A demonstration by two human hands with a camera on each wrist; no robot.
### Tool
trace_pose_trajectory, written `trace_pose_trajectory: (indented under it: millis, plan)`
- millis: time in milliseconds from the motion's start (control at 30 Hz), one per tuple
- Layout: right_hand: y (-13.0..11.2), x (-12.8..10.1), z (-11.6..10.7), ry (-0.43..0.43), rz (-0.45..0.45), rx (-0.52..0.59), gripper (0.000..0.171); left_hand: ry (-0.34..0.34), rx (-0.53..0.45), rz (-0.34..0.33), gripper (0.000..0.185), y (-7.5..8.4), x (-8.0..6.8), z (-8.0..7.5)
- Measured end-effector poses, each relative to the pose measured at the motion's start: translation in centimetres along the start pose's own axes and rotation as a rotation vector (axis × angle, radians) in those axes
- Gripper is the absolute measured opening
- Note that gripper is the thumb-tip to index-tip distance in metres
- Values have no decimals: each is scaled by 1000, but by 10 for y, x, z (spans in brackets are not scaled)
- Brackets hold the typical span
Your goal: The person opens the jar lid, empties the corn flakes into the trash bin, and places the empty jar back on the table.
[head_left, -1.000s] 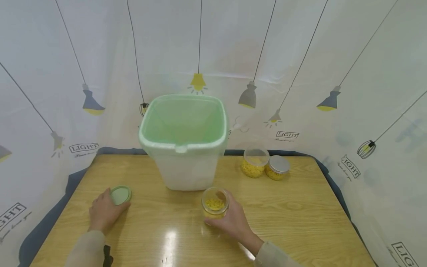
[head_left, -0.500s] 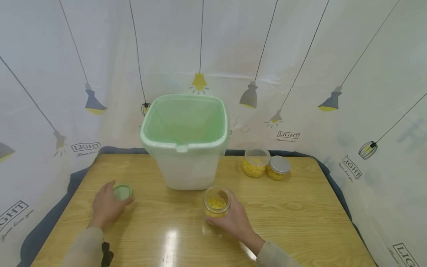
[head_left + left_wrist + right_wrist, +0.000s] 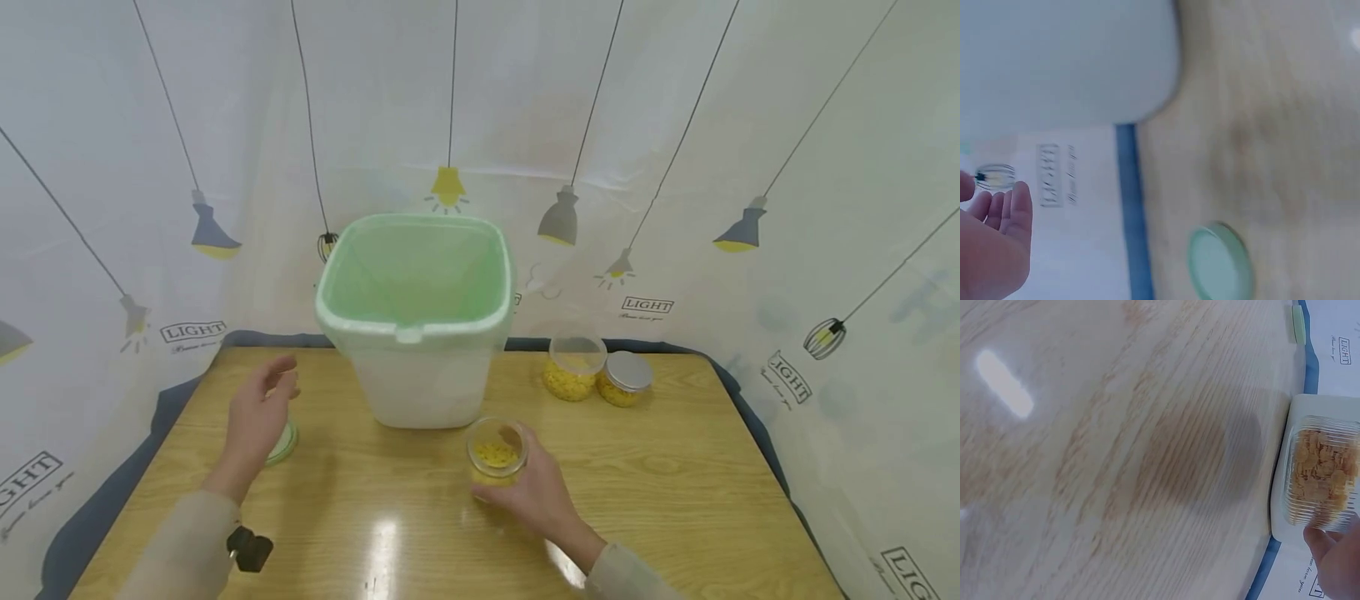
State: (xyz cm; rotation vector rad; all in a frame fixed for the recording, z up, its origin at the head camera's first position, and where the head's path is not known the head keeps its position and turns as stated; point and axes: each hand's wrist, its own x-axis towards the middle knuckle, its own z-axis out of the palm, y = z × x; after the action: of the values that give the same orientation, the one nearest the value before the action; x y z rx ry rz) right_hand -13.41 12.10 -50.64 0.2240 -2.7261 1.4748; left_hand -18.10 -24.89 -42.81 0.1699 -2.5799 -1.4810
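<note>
My right hand (image 3: 536, 492) grips an open clear jar (image 3: 495, 477) partly filled with small yellow pieces, just in front of the bin. Ribbed walls of this jar (image 3: 1322, 475) show in the right wrist view, thumb and fingers at its base end. My left hand (image 3: 258, 417) is raised over the left of the table, fingers loosely bent and holding nothing. Below it lies a round green lid (image 3: 283, 443), partly hidden by the hand in the head view. The left wrist view shows the lid (image 3: 1219, 262) flat on the wood, apart from the hand.
A tall white bin (image 3: 420, 383) with a green rim and open top stands at the back middle. Behind on the right are a jar of yellow pieces with a translucent top (image 3: 570, 379) and a silver-lidded jar (image 3: 624, 379). A printed curtain (image 3: 675, 125) surrounds the table (image 3: 660, 500).
My left hand has come off the green lid and risen forward, leaving the lid on the table. My right hand, with the jar, has shifted slightly right.
</note>
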Motion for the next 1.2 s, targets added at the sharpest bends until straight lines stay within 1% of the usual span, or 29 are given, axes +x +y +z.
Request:
trace_pose_trajectory:
  millis: [67, 200, 267, 333, 500, 600, 700, 867, 933, 1067, 1200]
  plan:
    - [0, 0, -1, 6, 3, -2, 93, 2, -51, -22, 56, 18, 1, -2]
    - [0, -1, -3, 10, 5, 23, 95, 21, -137, 16, 58, 53, 4, -8]
    - [1, -1, -4, 9, 7, 27, 96, 35, -142, 44, 57, 68, 7, -10]
    - [1, -1, -4, 10, 12, 23, 96, 30, -151, 58, 58, 81, 12, -12]
    - [1, -1, -6, 17, 21, 3, 95, -16, -122, 46, 64, 107, 27, -12]
    - [1, -3, -7, 18, 21, 15, 93, -22, -97, 17, 65, 118, 35, -9]
    - [0, -4, -8, 16, 12, 27, 93, -17, -73, -21, 65, 126, 39, -8]
    - [-1, -8, -9, 6, -20, 10, 95, -9, -44, -58, 63, 136, 42, -7]
    - [-2, -8, -9, 4, -28, 3, 95, -19, -26, -67, 63, 139, 42, -8]
    - [-3, -9, -10, 0, -29, -2, 94, -68, 8, -95, 66, 144, 41, -10]
    - [-2, -10, -10, 3, -26, -12, 94, -149, 14, -132, 66, 147, 41, -12]
